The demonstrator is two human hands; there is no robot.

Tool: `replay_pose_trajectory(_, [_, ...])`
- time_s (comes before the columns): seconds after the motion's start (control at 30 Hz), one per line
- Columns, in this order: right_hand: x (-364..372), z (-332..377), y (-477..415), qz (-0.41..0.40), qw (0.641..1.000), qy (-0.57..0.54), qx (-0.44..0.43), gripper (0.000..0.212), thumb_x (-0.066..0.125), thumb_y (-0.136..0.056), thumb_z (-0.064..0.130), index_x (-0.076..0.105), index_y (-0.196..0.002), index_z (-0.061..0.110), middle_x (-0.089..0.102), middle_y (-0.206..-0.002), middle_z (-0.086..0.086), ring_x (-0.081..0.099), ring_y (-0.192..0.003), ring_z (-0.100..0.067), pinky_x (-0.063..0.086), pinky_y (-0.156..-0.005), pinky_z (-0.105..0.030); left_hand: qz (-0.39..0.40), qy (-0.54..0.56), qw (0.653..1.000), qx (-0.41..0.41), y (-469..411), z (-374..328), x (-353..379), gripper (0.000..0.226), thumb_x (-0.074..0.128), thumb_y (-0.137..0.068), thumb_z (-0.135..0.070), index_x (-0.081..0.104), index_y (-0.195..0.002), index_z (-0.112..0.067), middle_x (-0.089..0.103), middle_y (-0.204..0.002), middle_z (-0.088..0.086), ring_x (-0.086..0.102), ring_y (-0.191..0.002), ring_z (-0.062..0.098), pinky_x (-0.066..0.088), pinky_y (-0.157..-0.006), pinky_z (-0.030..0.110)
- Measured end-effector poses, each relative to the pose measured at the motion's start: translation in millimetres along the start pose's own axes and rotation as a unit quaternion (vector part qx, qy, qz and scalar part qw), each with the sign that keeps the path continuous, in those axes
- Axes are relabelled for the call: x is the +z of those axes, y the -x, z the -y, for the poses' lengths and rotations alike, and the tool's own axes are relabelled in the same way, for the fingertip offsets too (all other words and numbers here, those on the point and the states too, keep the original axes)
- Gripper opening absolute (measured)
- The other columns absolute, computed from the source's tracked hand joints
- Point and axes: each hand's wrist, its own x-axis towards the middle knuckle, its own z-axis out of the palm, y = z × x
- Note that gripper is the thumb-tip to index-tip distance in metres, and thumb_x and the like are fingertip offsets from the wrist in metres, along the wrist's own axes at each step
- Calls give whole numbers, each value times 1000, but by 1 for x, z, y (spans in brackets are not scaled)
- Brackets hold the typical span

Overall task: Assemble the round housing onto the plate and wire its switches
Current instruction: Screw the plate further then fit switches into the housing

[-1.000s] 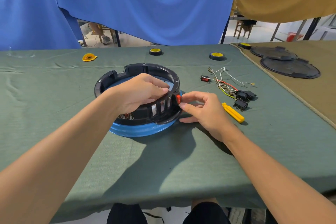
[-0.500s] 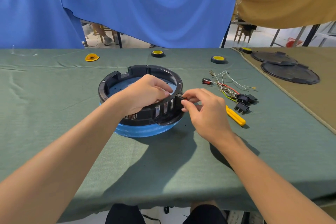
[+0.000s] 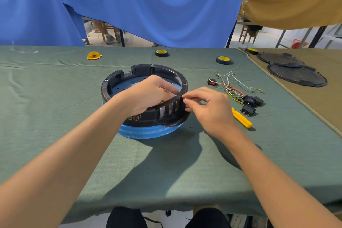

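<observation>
A black round housing (image 3: 114, 81) sits on a blue plate (image 3: 146, 133) in the middle of the green table. My left hand (image 3: 148, 94) grips the housing's near right rim, fingers curled over the slotted wall. My right hand (image 3: 209, 107) pinches a small switch (image 3: 182, 104) against the outside of that wall; the switch is mostly hidden by my fingertips. To the right lie a wire bundle (image 3: 231, 87), a loose red switch (image 3: 211, 82) and black switches (image 3: 249, 103).
A yellow-handled screwdriver (image 3: 241, 118) lies beside the black switches. Tape rolls (image 3: 161, 53) (image 3: 223, 59) and a yellow scrap (image 3: 94, 55) sit at the back. Two black round covers (image 3: 296, 74) rest on the tan cloth at right. Blue curtains hang behind the table.
My right hand has lifted off the cloth and pressed the switch closer into the housing wall; the red face seen earlier is now covered. My left hand keeps its grip.
</observation>
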Motion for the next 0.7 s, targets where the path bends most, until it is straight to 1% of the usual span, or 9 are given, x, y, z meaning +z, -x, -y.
replay_pose_trajectory(0.07, [-8,-1,-5,32,999,-31,20,17,73,-81,0,78,-91,13,65,-86,8,65,-76,-10,60,-71,-34,-4,7,1000,4,-1,2,0,24,56,-98,-6,74,-112,-16,73,-113,2,64,-113,19,43,-110,42])
replay_pose_trajectory(0.2, [-20,2,-18,63,997,32,7,25,82,-75,14,75,-97,22,60,-100,10,59,-92,-11,55,-72,-32,9,11,1000,14,0,1,0,26,54,-100,-8,76,-111,-17,77,-101,4,68,-105,25,47,-106,45])
replay_pose_trajectory(0.27, [-27,3,-30,122,992,28,16,32,82,-75,16,73,-104,24,58,-114,10,54,-111,-11,53,-84,-26,0,9,1000,16,0,1,0,25,56,-99,-10,75,-112,-19,75,-104,6,67,-108,28,46,-107,46])
replay_pose_trajectory(0.33, [-33,4,-43,219,975,36,28,31,80,-78,17,73,-108,24,59,-123,13,49,-121,-3,41,-99,-17,0,18,1000,18,0,2,0,21,58,-99,-14,76,-108,-20,75,-105,11,65,-109,33,44,-108,48])
replay_pose_trajectory(0.37, [-35,5,-49,262,964,41,34,31,79,-79,18,73,-109,23,61,-124,13,50,-120,2,35,-100,-11,5,20,1000,19,1,2,0,20,59,-99,-19,76,-108,-19,75,-105,10,66,-108,33,44,-108,49])
replay_pose_trajectory(0.43, [-38,4,-59,301,951,58,28,31,79,-79,19,74,-110,21,65,-122,11,52,-114,9,29,-96,0,7,7,1000,26,2,1,1,20,63,-97,-26,77,-110,-19,76,-100,-1,68,-103,20,44,-108,47])
replay_pose_trajectory(0.53, [-39,-1,-67,315,948,45,27,29,80,-77,19,76,-106,18,67,-116,12,53,-110,13,28,-89,5,1,-15,999,40,2,1,1,19,68,-93,-28,78,-107,-21,77,-95,-11,69,-98,10,47,-105,43])
replay_pose_trajectory(0.63, [-37,-3,-72,323,946,17,30,26,82,-75,17,78,-100,16,69,-110,12,58,-105,9,32,-85,4,6,-24,998,52,3,0,0,14,71,-90,-31,80,-99,-27,77,-95,-10,70,-98,13,48,-104,44])
replay_pose_trajectory(0.7, [-36,-1,-77,334,942,15,34,23,83,-73,18,79,-95,18,70,-105,13,59,-102,8,33,-80,5,18,-32,997,64,4,0,0,10,73,-87,-38,80,-92,-35,77,-95,2,68,-90,18,50,-100,45])
